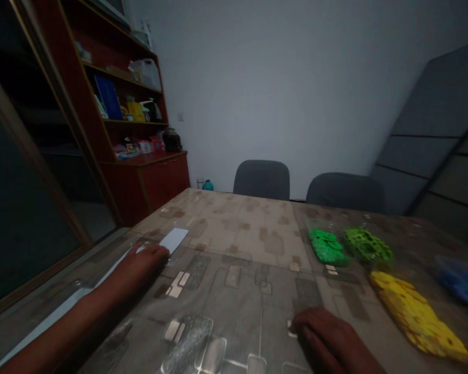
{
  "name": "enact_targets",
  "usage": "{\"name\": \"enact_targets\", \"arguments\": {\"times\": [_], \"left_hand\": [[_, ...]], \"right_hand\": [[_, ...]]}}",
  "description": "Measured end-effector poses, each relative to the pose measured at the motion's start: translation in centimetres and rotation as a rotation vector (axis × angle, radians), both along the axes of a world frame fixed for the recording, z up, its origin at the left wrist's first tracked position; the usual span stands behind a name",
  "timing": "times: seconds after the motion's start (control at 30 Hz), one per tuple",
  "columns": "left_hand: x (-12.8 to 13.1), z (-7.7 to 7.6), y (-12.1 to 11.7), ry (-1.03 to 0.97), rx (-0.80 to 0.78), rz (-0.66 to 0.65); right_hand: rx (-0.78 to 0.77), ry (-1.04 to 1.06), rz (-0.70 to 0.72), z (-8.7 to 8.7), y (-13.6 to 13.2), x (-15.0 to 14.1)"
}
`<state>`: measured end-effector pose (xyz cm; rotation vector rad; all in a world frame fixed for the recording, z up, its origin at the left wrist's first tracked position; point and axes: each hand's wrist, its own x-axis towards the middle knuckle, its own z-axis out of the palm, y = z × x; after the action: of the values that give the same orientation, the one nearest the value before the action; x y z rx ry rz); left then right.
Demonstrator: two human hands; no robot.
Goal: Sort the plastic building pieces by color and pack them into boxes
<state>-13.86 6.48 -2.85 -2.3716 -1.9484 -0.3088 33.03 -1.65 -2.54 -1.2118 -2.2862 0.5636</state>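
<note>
My left hand (151, 252) lies at the left side of the table, with its fingers curled together over a long white strip (174, 239). One end of the strip sticks out past the fingers. The rest runs back along my forearm toward the lower left. Whether the fingers pinch the strip or only press on it is hard to see. My right hand (329, 335) rests on the patterned tablecloth (234, 304) near the front, its fingers bent and close together. No object shows in it, and the underside is hidden.
On the right lie clear bags of green pieces (327, 246), lime-green pieces (367, 245) and yellow pieces (419, 314), plus a blue bundle (464, 280). Two grey chairs (262, 179) stand beyond the table's far edge. A red shelf cabinet (164, 176) is at the back left.
</note>
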Motion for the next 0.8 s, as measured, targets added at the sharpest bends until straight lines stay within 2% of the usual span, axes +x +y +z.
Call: {"name": "enact_targets", "arguments": {"times": [0.1, 0.23, 0.33, 0.47, 0.57, 0.7, 0.8], "left_hand": [[0.9, 1.0, -0.5, 0.038, 0.052, -0.026], [2.1, 1.7, -1.3, 0.088, 0.152, -0.061], [2.3, 1.2, -1.2, 0.106, 0.229, -0.084], [1.6, -0.3, -0.6, 0.104, 0.382, -0.075], [1.2, -1.1, -0.2, 0.019, 0.49, -0.093], [2.2, -1.1, -0.2, -0.116, 0.488, -0.123], [3.6, -0.7, -0.5, -0.207, 0.549, -0.155]], "right_hand": [[-0.017, -0.023, -0.03, 0.3, 0.6, 0.5], [0.026, -0.055, -0.188, 0.3, 1.3, 1.8], [0.086, -0.114, -0.296, 0.0, 1.6, 3.6], [0.131, -0.196, -0.381, -0.2, 1.3, 5.9], [0.172, -0.239, -0.449, 0.0, 1.0, 7.2], [0.284, -0.311, -0.586, 0.7, 1.2, 9.2], [0.334, -0.426, -0.722, 1.1, 1.4, 11.1]]}}
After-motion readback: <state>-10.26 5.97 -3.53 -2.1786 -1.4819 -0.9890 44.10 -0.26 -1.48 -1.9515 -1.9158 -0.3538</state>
